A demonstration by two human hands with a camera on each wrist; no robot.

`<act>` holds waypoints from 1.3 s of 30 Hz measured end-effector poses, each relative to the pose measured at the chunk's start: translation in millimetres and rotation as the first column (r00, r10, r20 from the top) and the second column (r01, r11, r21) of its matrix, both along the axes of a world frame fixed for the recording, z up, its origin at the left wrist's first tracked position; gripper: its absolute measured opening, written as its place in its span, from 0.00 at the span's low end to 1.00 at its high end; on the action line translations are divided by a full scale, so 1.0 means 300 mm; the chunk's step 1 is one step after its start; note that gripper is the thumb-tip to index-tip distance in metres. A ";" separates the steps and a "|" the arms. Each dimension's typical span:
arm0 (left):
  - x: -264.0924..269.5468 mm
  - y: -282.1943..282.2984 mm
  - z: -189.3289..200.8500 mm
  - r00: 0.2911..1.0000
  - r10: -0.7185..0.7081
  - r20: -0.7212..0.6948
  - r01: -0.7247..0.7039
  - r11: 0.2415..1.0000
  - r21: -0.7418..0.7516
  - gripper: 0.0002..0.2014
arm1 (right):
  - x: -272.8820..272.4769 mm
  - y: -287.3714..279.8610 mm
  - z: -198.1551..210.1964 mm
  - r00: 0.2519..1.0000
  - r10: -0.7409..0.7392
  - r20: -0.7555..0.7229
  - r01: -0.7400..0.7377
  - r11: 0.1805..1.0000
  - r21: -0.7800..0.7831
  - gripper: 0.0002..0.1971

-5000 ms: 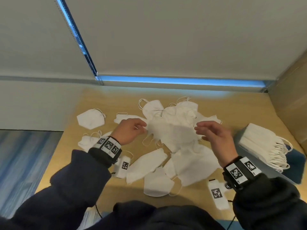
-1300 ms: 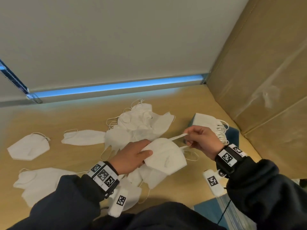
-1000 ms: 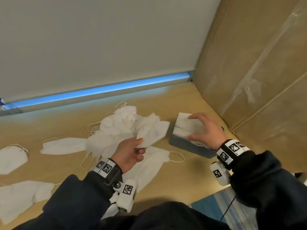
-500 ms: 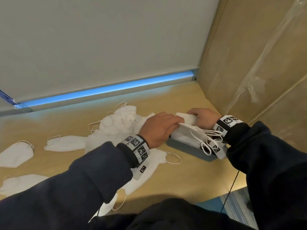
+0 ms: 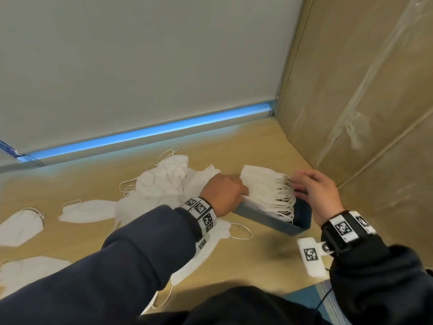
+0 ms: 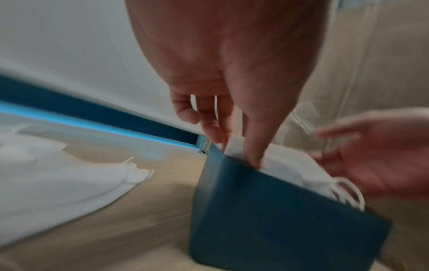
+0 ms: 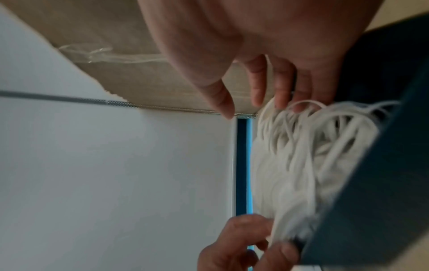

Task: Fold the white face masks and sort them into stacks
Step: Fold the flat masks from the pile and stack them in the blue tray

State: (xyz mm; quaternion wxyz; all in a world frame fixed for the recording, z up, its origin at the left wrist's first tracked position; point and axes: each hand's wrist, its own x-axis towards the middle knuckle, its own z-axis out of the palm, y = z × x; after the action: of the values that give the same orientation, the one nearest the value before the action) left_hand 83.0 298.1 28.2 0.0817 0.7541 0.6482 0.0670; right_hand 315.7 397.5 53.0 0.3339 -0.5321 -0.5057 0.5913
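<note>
At the far right of the wooden worktop (image 5: 246, 261), close to a brown cardboard wall (image 5: 365, 113), a stack of folded white face masks (image 5: 262, 184) stands on edge in a dark blue tray (image 5: 269, 219), ear loops spilling toward the near right. The left hand (image 5: 222, 195) is at the stack's left end; the left wrist view shows its fingers (image 6: 255, 146) reaching down and pinching a mask edge just inside the tray wall. The right hand (image 5: 316, 193) sits at the loop end with fingers loosely spread, brushing the loops; it grips nothing that can be seen. To the left, a heap of unfolded masks (image 5: 164, 184) lies on the worktop, with single masks (image 5: 23, 226) scattered farther left and nearer the person. The step in hand appears to be seating a folded mask into the stack and squaring it up. Next, judging by the heap, a hand would need to return left, pick one loose mask and fold it, keeping its loops untangled.
</note>
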 end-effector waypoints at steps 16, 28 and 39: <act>0.011 -0.101 -0.074 0.119 0.659 0.743 -0.442 0.705 -0.554 0.14 | -0.086 -0.026 -0.051 0.965 0.184 -0.188 -0.263 0.712 -0.652 0.28; 0.024 -0.084 -0.068 0.247 0.698 0.672 -0.496 0.687 -0.531 0.21 | -0.087 -0.020 -0.057 0.964 -0.020 -0.266 -0.175 0.706 -0.686 0.31; 0.024 -0.049 -0.056 0.238 0.777 0.582 -0.422 0.623 -0.659 0.25 | -0.092 -0.020 -0.076 0.954 -0.158 -0.255 -0.056 0.741 -0.670 0.29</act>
State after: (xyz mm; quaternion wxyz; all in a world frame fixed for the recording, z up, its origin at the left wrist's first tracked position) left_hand 90.2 283.5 11.5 0.4858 0.2750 0.7647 0.3219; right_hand 288.1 391.5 30.3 0.2084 -0.5356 -0.1887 0.7963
